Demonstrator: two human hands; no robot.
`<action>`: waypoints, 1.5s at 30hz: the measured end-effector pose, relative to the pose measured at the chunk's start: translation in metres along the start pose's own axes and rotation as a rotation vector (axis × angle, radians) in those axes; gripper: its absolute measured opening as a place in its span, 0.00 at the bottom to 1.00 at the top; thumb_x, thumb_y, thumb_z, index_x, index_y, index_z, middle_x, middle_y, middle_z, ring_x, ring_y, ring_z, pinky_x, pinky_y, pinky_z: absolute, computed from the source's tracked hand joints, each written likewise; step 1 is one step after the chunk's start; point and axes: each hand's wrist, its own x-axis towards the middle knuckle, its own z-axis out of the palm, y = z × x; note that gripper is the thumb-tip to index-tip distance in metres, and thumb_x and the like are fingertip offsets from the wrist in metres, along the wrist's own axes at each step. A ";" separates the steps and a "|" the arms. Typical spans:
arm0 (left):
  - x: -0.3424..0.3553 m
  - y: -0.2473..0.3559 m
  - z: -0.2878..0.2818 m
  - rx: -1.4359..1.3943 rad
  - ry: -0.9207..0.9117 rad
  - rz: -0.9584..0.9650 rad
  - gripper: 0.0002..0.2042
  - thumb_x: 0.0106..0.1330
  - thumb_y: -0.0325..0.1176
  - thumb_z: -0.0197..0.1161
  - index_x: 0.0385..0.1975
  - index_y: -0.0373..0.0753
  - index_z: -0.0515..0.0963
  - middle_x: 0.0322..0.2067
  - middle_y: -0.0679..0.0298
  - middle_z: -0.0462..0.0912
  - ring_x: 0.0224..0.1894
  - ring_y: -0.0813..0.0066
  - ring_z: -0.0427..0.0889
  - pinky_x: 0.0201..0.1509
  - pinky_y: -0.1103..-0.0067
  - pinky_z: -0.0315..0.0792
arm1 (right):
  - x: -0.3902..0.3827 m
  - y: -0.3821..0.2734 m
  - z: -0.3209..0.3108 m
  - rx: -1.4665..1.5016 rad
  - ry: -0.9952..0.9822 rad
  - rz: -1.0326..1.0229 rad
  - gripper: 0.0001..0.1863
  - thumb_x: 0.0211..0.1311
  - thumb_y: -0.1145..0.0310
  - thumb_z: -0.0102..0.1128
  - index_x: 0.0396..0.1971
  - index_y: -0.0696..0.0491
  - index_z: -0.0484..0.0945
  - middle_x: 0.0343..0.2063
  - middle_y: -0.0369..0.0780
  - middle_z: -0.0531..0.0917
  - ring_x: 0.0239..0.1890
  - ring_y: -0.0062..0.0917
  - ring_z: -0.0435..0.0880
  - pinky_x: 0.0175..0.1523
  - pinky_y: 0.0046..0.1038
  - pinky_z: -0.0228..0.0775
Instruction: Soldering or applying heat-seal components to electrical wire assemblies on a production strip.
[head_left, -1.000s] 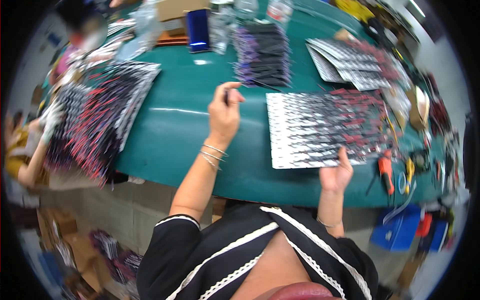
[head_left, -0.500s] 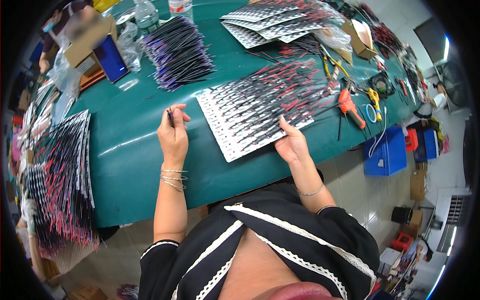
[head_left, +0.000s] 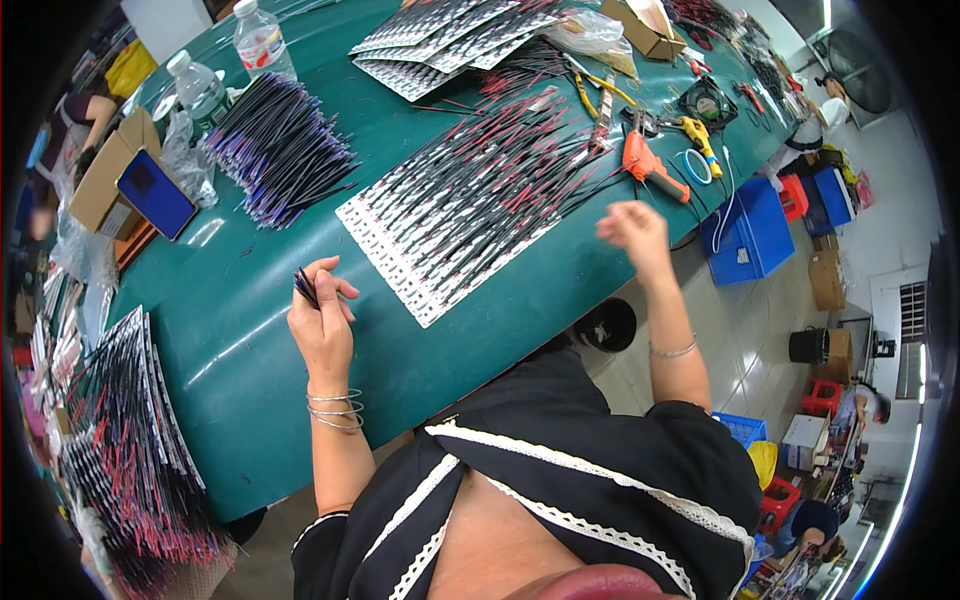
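Note:
My left hand [head_left: 322, 318] is over the green table, closed on a few short dark wires [head_left: 305, 288] that stick out above the fingers. To the right, my right hand [head_left: 638, 238] is raised near the table edge, its fingers loosely curled and slightly blurred; nothing shows in them. Between the hands lies a white perforated sheet [head_left: 428, 308] covered with rows of black and red wires [head_left: 480, 190]. Neither hand touches it. Just beyond my right hand is an orange gun-shaped tool [head_left: 650, 165] with a grey handle.
Behind the sheet are a pile of black-and-purple wires [head_left: 280, 150], more wired sheets [head_left: 430, 50], and bottles [head_left: 262, 42]. At left stand a blue phone-like slab [head_left: 157, 195] and another wired sheet stack [head_left: 140, 430]. Yellow-handled pliers [head_left: 584, 95] lie right; a blue bin [head_left: 750, 235] is below.
My right hand has let go of the wired sheet and moved right, off it. My left hand still holds the dark wires. The whole view has turned a little.

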 end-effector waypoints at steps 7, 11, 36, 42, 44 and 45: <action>0.000 0.000 0.004 0.008 -0.009 -0.003 0.12 0.65 0.36 0.43 0.35 0.33 0.70 0.16 0.67 0.71 0.15 0.87 0.64 0.19 0.89 0.60 | 0.090 0.028 -0.087 -0.818 0.394 -0.242 0.20 0.47 0.77 0.48 0.44 0.57 0.67 0.38 0.49 0.76 0.41 0.41 0.75 0.45 0.33 0.65; 0.002 -0.005 0.000 0.073 0.030 0.004 0.13 0.66 0.36 0.42 0.35 0.32 0.69 0.17 0.67 0.70 0.16 0.86 0.65 0.21 0.89 0.61 | 0.117 0.037 -0.102 -0.945 0.174 -0.049 0.29 0.45 0.78 0.47 0.53 0.53 0.58 0.44 0.50 0.72 0.47 0.42 0.70 0.49 0.35 0.61; -0.030 0.073 0.133 -0.206 -0.718 0.212 0.11 0.61 0.26 0.44 0.41 0.33 0.71 0.35 0.60 0.78 0.39 0.77 0.74 0.44 0.80 0.66 | -0.024 -0.083 -0.026 0.865 -0.822 -0.316 0.41 0.31 0.79 0.64 0.52 0.62 0.55 0.37 0.47 0.73 0.41 0.36 0.75 0.48 0.43 0.67; -0.046 0.080 0.132 -0.454 -0.922 -0.003 0.19 0.52 0.34 0.62 0.41 0.34 0.68 0.31 0.62 0.75 0.36 0.78 0.74 0.40 0.80 0.68 | -0.033 -0.085 0.011 0.894 -0.929 -0.334 0.41 0.33 0.74 0.66 0.51 0.64 0.56 0.40 0.49 0.73 0.47 0.45 0.70 0.53 0.45 0.61; -0.049 0.082 0.130 -0.486 -0.936 -0.054 0.18 0.52 0.33 0.63 0.41 0.33 0.68 0.29 0.65 0.74 0.35 0.80 0.74 0.36 0.82 0.69 | -0.037 -0.083 0.016 0.885 -0.970 -0.295 0.41 0.33 0.76 0.66 0.52 0.63 0.56 0.41 0.48 0.73 0.48 0.44 0.70 0.54 0.44 0.60; -0.050 0.083 0.129 -0.571 -0.992 -0.161 0.18 0.52 0.33 0.62 0.41 0.34 0.68 0.29 0.65 0.74 0.34 0.80 0.74 0.35 0.82 0.70 | -0.038 -0.082 0.016 0.871 -0.968 -0.259 0.41 0.33 0.77 0.65 0.52 0.63 0.55 0.41 0.48 0.73 0.48 0.42 0.70 0.54 0.42 0.60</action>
